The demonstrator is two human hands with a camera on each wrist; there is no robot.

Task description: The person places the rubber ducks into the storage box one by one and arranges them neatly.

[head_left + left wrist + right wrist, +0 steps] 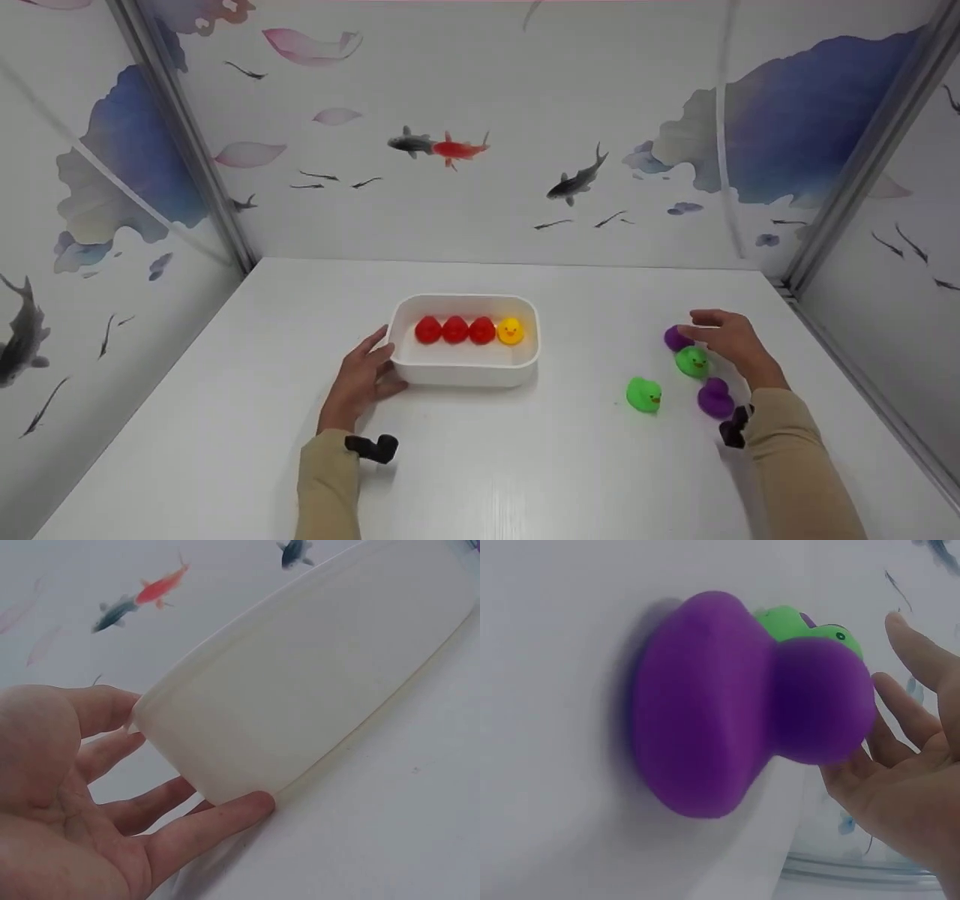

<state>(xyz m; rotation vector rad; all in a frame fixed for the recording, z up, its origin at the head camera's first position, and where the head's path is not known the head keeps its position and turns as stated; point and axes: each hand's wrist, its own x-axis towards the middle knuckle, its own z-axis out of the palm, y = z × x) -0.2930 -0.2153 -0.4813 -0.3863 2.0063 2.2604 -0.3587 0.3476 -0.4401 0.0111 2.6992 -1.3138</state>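
Observation:
My left hand (358, 384) is at the left end of a white plastic box (457, 376), its fingertips touching the corner. In the left wrist view the fingers (217, 825) lie fairly straight against the wall and lower edge. Inside the box, three red toy ducks (455, 330) and a yellow duck (511, 331) stand in a row. My right hand (739, 349) hovers with fingers spread over a purple duck (676, 339) and a green duck (692, 363). Nearer its wrist sits another purple duck (705, 705), large in the right wrist view.
A second green duck (644, 395) lies a little left of that group on the white table (510, 465). White panels printed with fish and petals enclose the table at the back (465, 217) and both sides. Dark wrist cameras (373, 448) jut out from the sleeves.

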